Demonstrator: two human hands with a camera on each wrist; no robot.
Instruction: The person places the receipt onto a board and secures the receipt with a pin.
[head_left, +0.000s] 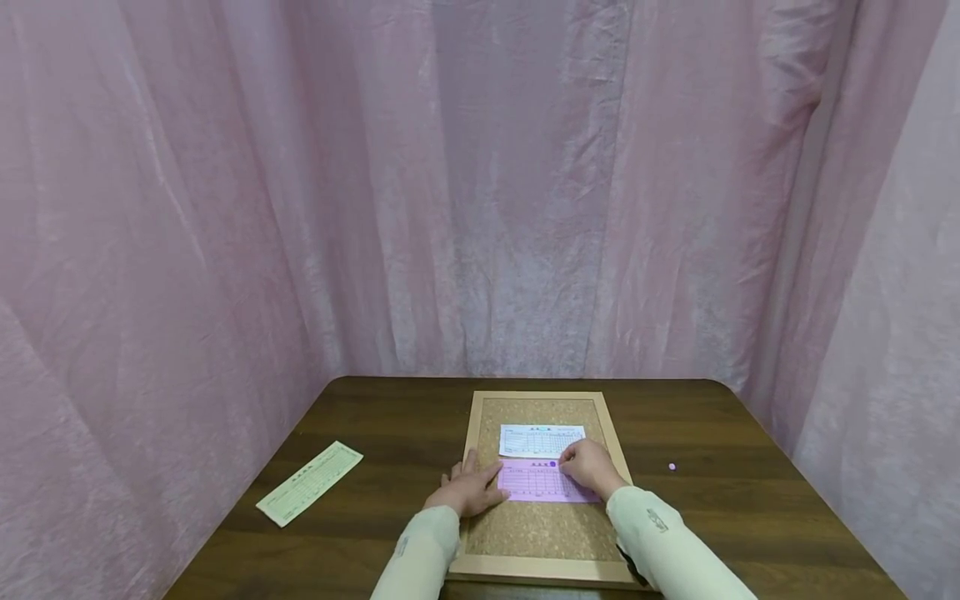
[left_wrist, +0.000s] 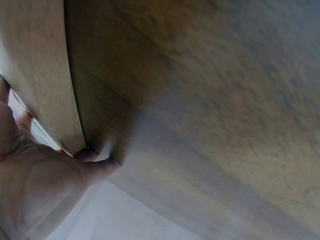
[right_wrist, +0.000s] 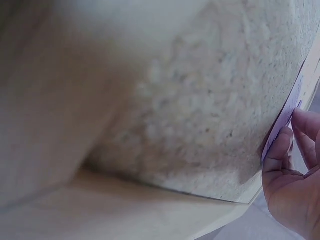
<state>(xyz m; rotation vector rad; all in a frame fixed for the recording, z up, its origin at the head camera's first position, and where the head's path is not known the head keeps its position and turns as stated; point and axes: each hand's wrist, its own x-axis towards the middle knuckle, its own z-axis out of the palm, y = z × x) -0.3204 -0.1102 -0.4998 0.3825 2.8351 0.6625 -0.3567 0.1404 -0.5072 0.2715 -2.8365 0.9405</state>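
A framed cork board lies on the table, a white printed slip on its upper half and a purple printed slip just below. My left hand lies across the board's left frame with thumb and fingers spread, its thumb side at the purple slip's left edge. In the left wrist view, fingertips reach past the wooden frame. My right hand has thumb and index fingertips on the purple slip, right beside a round dark purple dot. I cannot tell whether they pinch anything.
A green printed slip lies at an angle on the dark wooden table, left of the board. A small light purple round piece sits to the right. Pink curtains hang behind and around the table.
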